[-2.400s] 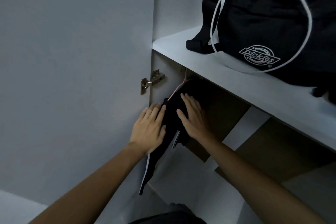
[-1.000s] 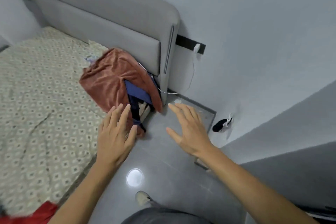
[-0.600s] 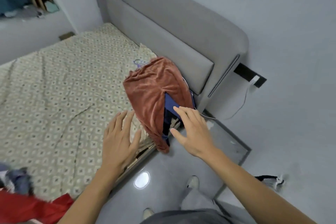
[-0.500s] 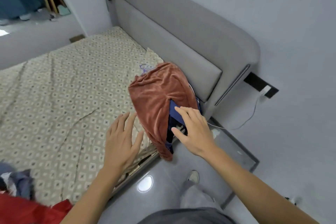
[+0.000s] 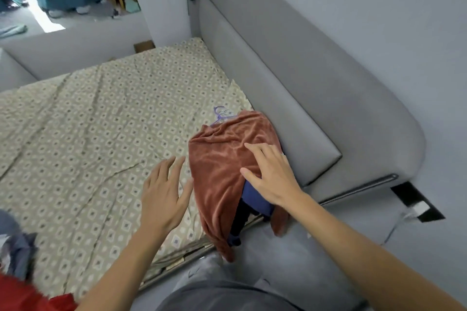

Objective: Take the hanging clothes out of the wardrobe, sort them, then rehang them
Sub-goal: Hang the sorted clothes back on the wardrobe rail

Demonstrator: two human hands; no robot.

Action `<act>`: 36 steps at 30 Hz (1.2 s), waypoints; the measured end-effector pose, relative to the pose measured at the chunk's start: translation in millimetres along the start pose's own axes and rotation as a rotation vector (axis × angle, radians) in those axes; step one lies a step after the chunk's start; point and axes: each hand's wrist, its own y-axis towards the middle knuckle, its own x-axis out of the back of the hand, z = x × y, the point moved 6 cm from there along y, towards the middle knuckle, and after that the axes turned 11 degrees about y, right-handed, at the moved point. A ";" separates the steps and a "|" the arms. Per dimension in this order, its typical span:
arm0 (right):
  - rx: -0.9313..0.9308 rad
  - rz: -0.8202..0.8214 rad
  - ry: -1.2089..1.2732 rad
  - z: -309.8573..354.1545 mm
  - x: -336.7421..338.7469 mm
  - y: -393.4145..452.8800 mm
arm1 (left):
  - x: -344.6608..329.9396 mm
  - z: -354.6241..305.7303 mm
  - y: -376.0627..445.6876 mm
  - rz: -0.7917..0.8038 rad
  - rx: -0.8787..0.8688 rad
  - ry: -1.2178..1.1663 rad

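Note:
A rust-brown velvet garment [image 5: 222, 159] lies on top of a small pile at the bed's corner by the headboard, draping over the mattress edge. Blue and dark clothes [image 5: 252, 199] show beneath it, and a purple hanger hook [image 5: 220, 113] pokes out at its far end. My right hand [image 5: 271, 175] is spread above the brown garment with straight fingers; whether it touches the cloth is unclear. My left hand [image 5: 164, 192] hovers open over the patterned bedsheet [image 5: 101, 134], just left of the pile. Neither hand holds anything.
The grey padded headboard [image 5: 290, 98] runs along the right of the bed. Red cloth [image 5: 27, 295] and grey-blue cloth [image 5: 17, 250] lie at the bed's lower left. A wall socket with a white plug [image 5: 419, 207] is at the right. Grey floor shows below the mattress edge.
I turned away from the wardrobe, where both hands rested on a hanging black garment, toward the bed. Both hands moved up to the clothes pile, the right one now over the brown garment.

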 end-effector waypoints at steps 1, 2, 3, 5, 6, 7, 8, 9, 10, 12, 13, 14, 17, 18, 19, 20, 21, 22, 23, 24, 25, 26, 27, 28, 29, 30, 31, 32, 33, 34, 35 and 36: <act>-0.002 0.013 -0.005 -4.2 -1.8 16.3 | -4.0 2.9 12.7 0.003 0.010 -0.005; -0.004 0.025 -0.013 -8.6 -3.5 33.2 | -8.7 6.4 26.7 0.005 0.016 -0.013; -0.005 0.034 -0.019 -12.5 -4.7 46.5 | -12.6 9.1 38.9 -0.001 0.014 -0.020; -0.018 0.049 -0.044 -22.4 -9.8 78.2 | -24.5 17.9 71.0 0.006 0.012 -0.027; -0.030 0.054 -0.056 -28.1 -12.8 95.1 | -32.3 23.4 89.1 0.017 0.009 -0.026; -0.042 0.063 -0.063 -33.8 -16.4 111.4 | -40.5 29.0 105.6 0.029 0.009 -0.026; -0.053 0.075 -0.067 -39.4 -20.2 127.3 | -49.0 33.9 120.4 0.047 0.011 -0.023; -0.064 0.087 -0.071 -45.3 -23.5 143.2 | -58.1 37.7 134.2 0.068 0.011 -0.020; -0.073 0.100 -0.077 -51.4 -26.5 158.7 | -67.2 40.1 147.3 0.087 0.007 -0.020; -0.086 0.125 -0.093 -62.5 -32.7 187.0 | -85.8 42.4 171.6 0.128 -0.005 -0.030; -0.095 0.136 -0.102 -68.6 -36.3 199.8 | -95.9 42.4 183.6 0.150 -0.005 -0.034; -0.104 0.146 -0.112 -75.1 -39.9 211.9 | -106.5 41.4 195.2 0.174 -0.006 -0.034; -0.124 0.178 -0.116 -97.3 -56.4 248.5 | -140.6 35.2 228.3 0.241 -0.001 -0.026; -0.122 0.188 -0.110 -105.4 -63.6 261.6 | -152.9 34.0 239.5 0.259 0.005 -0.022; -0.117 0.202 -0.106 -114.0 -71.4 274.5 | -166.2 33.3 250.2 0.276 0.011 -0.016; -0.112 0.218 -0.105 -123.1 -80.1 287.6 | -180.1 32.7 260.7 0.298 0.020 -0.004; -0.113 0.232 -0.107 -134.7 -90.3 300.7 | -194.9 32.2 270.7 0.328 0.033 0.008; -0.116 0.244 -0.109 -147.4 -100.8 314.5 | -210.7 31.7 281.2 0.359 0.050 0.015; -0.126 0.255 -0.101 -160.5 -111.3 328.5 | -227.0 31.8 291.5 0.386 0.071 0.012; -0.135 0.262 -0.092 -174.5 -121.6 341.5 | -243.0 31.2 301.6 0.408 0.093 0.005; -0.140 0.266 -0.089 -189.8 -132.4 355.6 | -259.7 31.2 312.8 0.419 0.116 -0.006; -0.140 0.273 -0.099 -205.7 -143.3 370.0 | -276.3 32.0 324.8 0.425 0.136 -0.016; -0.146 0.288 -0.119 -222.5 -154.5 383.7 | -292.8 33.0 337.0 0.430 0.151 -0.023; -0.154 0.303 -0.148 -239.8 -164.7 396.7 | -308.8 34.4 348.8 0.439 0.162 -0.024; -0.168 0.321 -0.178 -256.8 -174.6 408.5 | -324.2 36.8 360.0 0.454 0.177 -0.023; -0.182 0.338 -0.205 -272.8 -183.5 418.7 | -337.7 39.6 370.5 0.469 0.199 -0.028; -0.195 0.359 -0.228 -288.2 -192.1 427.2 | -350.2 42.6 380.8 0.476 0.220 -0.040; -0.203 0.378 -0.250 -301.7 -199.6 434.5 | -362.1 45.6 390.8 0.479 0.233 -0.050; -0.215 0.397 -0.266 -314.2 -206.5 439.8 | -372.9 48.4 399.3 0.486 0.237 -0.055; -0.225 0.415 -0.276 -324.7 -212.7 444.5 | -382.8 51.5 406.8 0.500 0.238 -0.053; -0.238 0.437 -0.276 -332.9 -218.3 448.0 | -393.6 55.7 412.2 0.523 0.241 -0.050; -0.245 0.459 -0.271 -338.3 -223.0 450.6 | -402.9 59.6 415.8 0.555 0.250 -0.049</act>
